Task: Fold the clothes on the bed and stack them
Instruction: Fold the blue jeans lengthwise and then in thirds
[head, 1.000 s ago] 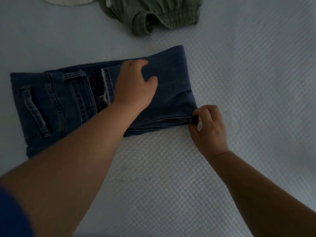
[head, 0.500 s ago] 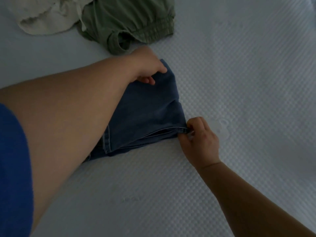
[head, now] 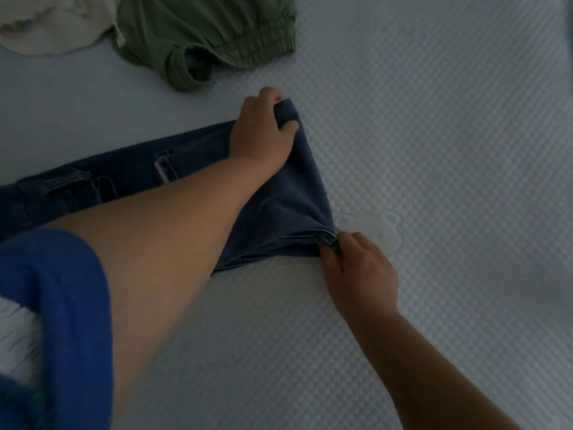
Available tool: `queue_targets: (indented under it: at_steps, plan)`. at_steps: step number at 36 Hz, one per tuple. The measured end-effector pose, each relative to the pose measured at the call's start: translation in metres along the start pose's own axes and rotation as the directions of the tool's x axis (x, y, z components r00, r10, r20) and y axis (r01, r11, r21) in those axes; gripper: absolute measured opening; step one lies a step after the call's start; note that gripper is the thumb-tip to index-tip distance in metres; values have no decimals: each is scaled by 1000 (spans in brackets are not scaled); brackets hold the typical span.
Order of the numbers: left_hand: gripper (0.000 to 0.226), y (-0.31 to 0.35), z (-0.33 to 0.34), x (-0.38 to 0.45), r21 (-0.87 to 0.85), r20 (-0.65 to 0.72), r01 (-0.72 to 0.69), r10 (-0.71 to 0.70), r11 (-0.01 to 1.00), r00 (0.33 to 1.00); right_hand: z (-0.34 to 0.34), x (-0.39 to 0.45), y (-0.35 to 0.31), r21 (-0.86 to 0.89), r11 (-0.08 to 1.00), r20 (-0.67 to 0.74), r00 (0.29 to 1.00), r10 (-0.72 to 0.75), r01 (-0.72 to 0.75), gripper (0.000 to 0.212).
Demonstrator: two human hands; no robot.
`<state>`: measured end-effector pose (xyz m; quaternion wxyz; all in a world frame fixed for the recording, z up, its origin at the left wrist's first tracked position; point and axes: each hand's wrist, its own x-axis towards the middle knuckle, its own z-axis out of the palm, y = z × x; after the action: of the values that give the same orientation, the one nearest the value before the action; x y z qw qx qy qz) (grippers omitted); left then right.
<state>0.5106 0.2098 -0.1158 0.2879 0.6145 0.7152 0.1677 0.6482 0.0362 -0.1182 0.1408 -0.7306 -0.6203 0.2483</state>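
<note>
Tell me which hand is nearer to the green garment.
Left. The left hand grips the jeans' far corner, just below the green garment; the right hand pinches the near corner.

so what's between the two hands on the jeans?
Head view: only the folded end of the jeans spans from left hand to right hand; each grips a corner.

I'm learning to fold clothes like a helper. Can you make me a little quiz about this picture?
1. True or false: both hands grip the blue jeans.
2. Which garment lies beside the cream cloth at the top? A) green garment B) red sock C) black hat
3. Which hand pinches the corner of the jeans nearest the camera?

Key: 1 true: left hand and right hand both hold corners. 2 A. 3 right hand.
</note>
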Motion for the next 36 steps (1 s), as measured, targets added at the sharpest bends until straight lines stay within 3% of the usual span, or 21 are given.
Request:
queue_targets:
  at_steps: [4,7,9,12,15,17,20,23,25,28,30,32,34,36]
  plan:
    - [76,-6,-12,-42,-75,119,-126,134,989,984,-7,5,-5,63,995,35,997,72,-74,16]
    - [78,-27,-19,-77,112,150,-275,257,955,955,-8,8,-10,69,975,-110,973,-201,210,27]
    - [74,-45,-20,-97,256,234,-324,267,911,935,-6,11,-8,16,941,-160,930,-331,338,19]
    - [79,-72,-24,-106,434,368,-321,159,842,916,-3,14,2,-61,901,-126,892,-434,430,23]
    - [82,-88,-29,-92,481,397,-355,161,802,903,-2,10,11,-86,865,-23,867,-498,494,18]
    - [81,-86,-33,-84,441,360,-336,180,832,916,-4,9,10,-67,860,9,862,-507,506,17]
    - [74,-80,-40,-96,304,80,-157,139,940,987,-11,13,4,-15,907,-27,907,-421,420,18]
    - [67,-82,-49,-122,150,-168,135,-110,979,980,-15,18,-2,33,977,58,976,-210,208,20]
    - [70,-85,-51,-133,-44,-141,361,-364,931,921,-16,19,-1,52,983,159,971,-181,175,23]
    - [69,-89,-53,-129,-357,10,566,-603,743,798,-21,24,-2,105,980,191,964,-185,167,20]
    - [63,-89,-54,-120,-417,89,621,-650,664,754,-25,24,-5,114,979,159,969,-188,171,14]
    - [41,-85,-56,-112,-468,138,633,-656,617,742,-24,20,-13,133,969,77,972,-220,209,11]
    - [15,-79,-62,-108,-535,148,587,-617,607,773,-20,15,-24,145,958,-31,969,-247,248,15]
    - [10,-76,-71,-106,-561,29,462,-542,687,840,-15,11,-34,150,955,-123,963,-238,255,18]
